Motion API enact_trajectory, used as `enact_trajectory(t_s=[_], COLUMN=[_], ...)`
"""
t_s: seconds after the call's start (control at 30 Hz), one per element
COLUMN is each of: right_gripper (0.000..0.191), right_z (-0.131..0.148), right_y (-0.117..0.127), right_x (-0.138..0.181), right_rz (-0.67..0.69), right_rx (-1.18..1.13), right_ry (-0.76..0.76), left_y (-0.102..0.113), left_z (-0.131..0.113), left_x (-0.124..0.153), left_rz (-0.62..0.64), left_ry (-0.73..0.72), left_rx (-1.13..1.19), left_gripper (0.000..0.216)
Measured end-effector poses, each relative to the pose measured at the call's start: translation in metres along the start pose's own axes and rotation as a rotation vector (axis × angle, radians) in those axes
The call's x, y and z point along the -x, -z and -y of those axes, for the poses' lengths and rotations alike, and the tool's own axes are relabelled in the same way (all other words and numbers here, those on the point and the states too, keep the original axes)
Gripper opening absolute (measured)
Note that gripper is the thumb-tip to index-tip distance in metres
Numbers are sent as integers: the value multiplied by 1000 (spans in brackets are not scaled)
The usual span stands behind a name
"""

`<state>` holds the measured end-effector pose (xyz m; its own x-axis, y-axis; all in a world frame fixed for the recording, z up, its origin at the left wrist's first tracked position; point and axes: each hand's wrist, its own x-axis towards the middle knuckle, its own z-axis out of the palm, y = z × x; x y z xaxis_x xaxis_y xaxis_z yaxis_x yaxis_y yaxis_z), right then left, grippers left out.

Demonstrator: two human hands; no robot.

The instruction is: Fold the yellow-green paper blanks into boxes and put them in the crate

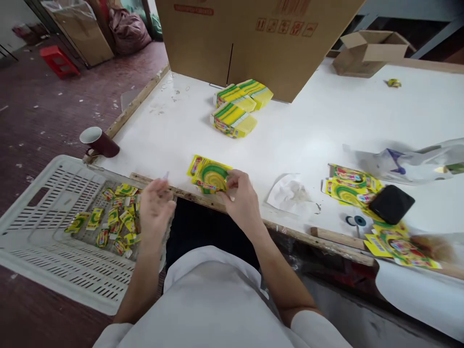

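Note:
My right hand [241, 193] pinches the near edge of a flat yellow and green printed carton [208, 175] that lies at the front edge of the white table [308, 130]. My left hand [155, 203] hovers over the corner of a white slatted crate [47, 227], fingers loosely curled, with a small clear bit at the fingertips that I cannot make out. Several small yellow and green packets [112, 220] lie inside the crate.
Folded yellow and green boxes [239, 104] stand in front of a large cardboard box [253, 38]. More flat cartons [350, 186], a black phone [391, 204], a plastic bag [409, 162] and crumpled paper [293, 193] lie right. A maroon mug [98, 141] lies at the table's left edge.

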<state>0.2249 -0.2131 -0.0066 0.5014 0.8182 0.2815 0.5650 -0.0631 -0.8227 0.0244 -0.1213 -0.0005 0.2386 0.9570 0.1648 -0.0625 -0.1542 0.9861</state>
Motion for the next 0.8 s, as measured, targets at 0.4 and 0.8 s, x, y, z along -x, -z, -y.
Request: enact_trajectory(t_s=[0.4, 0.8], right_gripper=[45, 14], right_z=[40, 30], right_y=[-23, -2], right_x=[36, 13], right_rz=[317, 77], right_rx=[-538, -546], right_ry=[155, 120], left_y=[-74, -54], left_z=[-35, -16], left_x=[2, 11], left_rz=[-150, -250], left_ry=[27, -13], left_rx=[615, 327], left_gripper=[56, 26])
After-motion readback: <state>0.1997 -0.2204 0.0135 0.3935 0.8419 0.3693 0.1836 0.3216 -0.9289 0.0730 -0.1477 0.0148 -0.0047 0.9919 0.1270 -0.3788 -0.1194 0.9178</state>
